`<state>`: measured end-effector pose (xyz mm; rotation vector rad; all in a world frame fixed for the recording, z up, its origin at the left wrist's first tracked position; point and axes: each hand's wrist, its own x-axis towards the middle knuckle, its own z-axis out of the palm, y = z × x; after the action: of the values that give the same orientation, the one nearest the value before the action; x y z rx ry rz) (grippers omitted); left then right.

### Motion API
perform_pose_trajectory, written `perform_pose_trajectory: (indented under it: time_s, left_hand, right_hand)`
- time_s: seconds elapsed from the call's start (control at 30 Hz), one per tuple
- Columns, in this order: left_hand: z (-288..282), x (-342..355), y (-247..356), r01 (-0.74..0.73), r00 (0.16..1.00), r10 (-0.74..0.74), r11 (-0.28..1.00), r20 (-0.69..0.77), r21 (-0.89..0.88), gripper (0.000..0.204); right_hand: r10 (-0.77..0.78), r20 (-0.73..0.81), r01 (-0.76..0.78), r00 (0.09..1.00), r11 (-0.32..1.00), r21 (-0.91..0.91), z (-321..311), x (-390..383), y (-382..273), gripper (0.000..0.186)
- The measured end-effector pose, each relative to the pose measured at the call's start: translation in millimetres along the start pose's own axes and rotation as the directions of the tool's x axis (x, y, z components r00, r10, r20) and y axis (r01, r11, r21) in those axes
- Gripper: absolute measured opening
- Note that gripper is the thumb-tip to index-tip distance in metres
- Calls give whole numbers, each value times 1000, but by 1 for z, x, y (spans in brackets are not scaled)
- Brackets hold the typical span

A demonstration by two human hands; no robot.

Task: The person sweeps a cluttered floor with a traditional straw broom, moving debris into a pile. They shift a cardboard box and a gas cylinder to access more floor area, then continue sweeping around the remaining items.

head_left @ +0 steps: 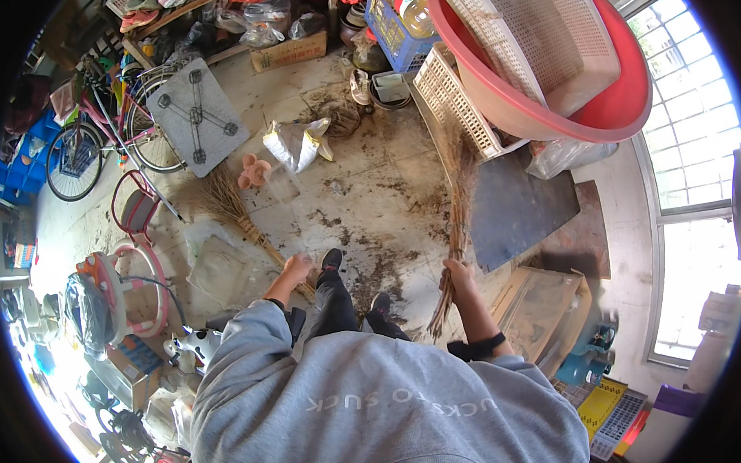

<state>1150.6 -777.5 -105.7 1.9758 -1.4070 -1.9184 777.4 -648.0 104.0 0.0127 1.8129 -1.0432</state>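
Note:
My left hand (297, 268) is closed around the handle of a straw broom (237, 210), whose bristles fan out toward the far left near the floor. In my right hand (460, 276) is a long bundle of dry twigs, seemingly a twig broom (461, 197). Its brushy end points away from me toward a white plastic crate, and its thinner stalks stick out below my fist. Dark loose dirt (380, 268) lies scattered over the pale floor between the two. A crumpled white and yellow sack (296, 146) lies farther ahead.
A big red basin (627, 100) holding a white basket (572, 53) rests on a white crate (456, 106) at far right. Below are a dark board (516, 206) and a cardboard box (545, 311). To the left stand a grey square tabletop (175, 128), a bicycle (74, 160) and a pink-white walker (156, 296).

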Motion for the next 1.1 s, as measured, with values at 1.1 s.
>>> perform_pose_trajectory:
  time_s: [1.1]
  left_hand:
    - [444,-110,111,-390,789,-88,693,608,607,45]
  right_hand:
    - [385,24,-223,923,481,848,-374,-51,279,14]
